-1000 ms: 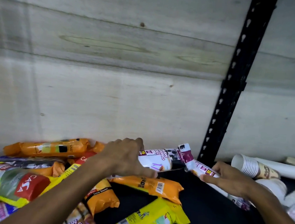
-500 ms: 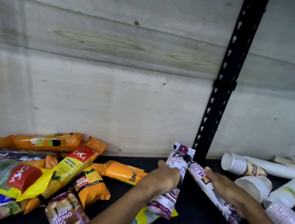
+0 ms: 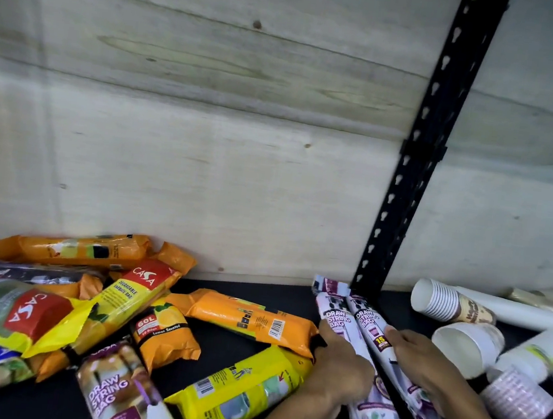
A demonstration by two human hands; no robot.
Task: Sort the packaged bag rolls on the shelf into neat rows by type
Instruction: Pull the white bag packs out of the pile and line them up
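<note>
Two white-and-purple drawstring bag rolls lie side by side on the black shelf (image 3: pixel 224 351), pointing at the back wall. My left hand (image 3: pixel 341 371) grips the left roll (image 3: pixel 335 314). My right hand (image 3: pixel 422 367) rests on the right roll (image 3: pixel 368 318), fingers curled over it. To the left lies a loose heap: orange rolls (image 3: pixel 255 320), yellow rolls (image 3: pixel 240 394), yellow CASA packs with red labels (image 3: pixel 15 314), and another drawstring bag roll (image 3: pixel 109 393) at the front.
A black perforated upright (image 3: pixel 423 150) stands just behind the two rolls. Stacked paper cups (image 3: pixel 447 303) and loose white cups (image 3: pixel 466 348) lie on their sides to the right. A pale plywood wall (image 3: pixel 174 128) closes the back.
Both hands swung their drawstring rolls from lying crosswise at the back wall to lengthwise and brought them together side by side near the upright. The view shifted slightly.
</note>
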